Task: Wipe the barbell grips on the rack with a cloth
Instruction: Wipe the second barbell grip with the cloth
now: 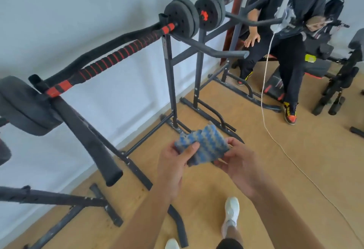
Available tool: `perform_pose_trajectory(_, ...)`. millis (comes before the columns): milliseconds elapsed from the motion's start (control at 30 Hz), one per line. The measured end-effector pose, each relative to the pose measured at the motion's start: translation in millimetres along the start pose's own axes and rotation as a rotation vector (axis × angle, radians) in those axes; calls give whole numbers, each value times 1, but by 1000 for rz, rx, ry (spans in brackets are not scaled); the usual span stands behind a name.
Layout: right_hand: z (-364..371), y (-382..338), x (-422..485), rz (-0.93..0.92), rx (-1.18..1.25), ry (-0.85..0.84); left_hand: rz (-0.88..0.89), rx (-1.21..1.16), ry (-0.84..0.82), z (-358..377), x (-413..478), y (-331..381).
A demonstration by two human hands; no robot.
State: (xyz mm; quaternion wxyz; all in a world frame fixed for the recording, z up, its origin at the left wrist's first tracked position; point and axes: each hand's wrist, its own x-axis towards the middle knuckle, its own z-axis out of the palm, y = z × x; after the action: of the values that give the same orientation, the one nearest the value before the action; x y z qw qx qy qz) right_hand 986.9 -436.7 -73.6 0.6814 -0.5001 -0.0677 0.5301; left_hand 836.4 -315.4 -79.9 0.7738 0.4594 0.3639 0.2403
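Observation:
A blue and grey patterned cloth (204,146) is bunched between both my hands, low in the middle of the view. My left hand (173,166) pinches its left edge and my right hand (242,168) holds its right side. Up and to the left, a barbell (110,59) with black and red striped grips lies across a black rack (169,67), with black weight plates (183,18) at its far end and a plate (25,106) at its near end. Both hands are well below and to the right of the bar, not touching it.
A second loaded barbell (210,12) rests on another rack behind. A person in dark clothes (291,38) sits on a bench at the right, with a white cord (265,99) trailing over the wooden floor. Padded rack arms (92,144) jut toward me at left. My white shoes (231,215) show below.

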Motion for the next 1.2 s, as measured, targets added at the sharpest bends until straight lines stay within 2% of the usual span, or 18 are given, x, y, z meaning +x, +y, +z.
perform_pose_trajectory(67, -4, -26, 43, 114, -85, -152, 46, 172, 118, 12, 25, 17)
perform_pose_trajectory(133, -4, -50, 87, 234, -223, -276, 76, 293, 166, 22, 50, 32)
perform_pose_trajectory(333, 23, -97, 189, 452, -349, -625, 115, 412, 311, 33, 100, 73)
perform_pose_trajectory(500, 83, -99, 248, 549, -403, -860, 136, 363, 555, 9, 109, 98)
perform_pose_trajectory(667, 163, -86, 295, 642, -531, -946, 195, 237, 806, -36, 130, 120)
perform_pose_trajectory(800, 216, -76, 330, 532, -648, -945, 243, 134, 938, -81, 159, 129)
perform_pose_trajectory(867, 247, -73, 346, 435, -737, -925, 267, 17, 951, -103, 175, 135)
perform_pose_trajectory(1033, 314, -78, 370, 47, -1089, -1082, 229, -406, 668, -146, 197, 144)
perform_pose_trajectory(1100, 337, -81, 382, -87, -1200, -1159, 222, -520, 642, -155, 196, 151)
perform_pose_trajectory(1133, 349, -82, 389, -127, -1216, -1188, 231, -541, 696, -159, 195, 156)
perform_pose_trajectory(1200, 370, -85, 405, -215, -1242, -1220, 260, -414, 960, -162, 196, 170)
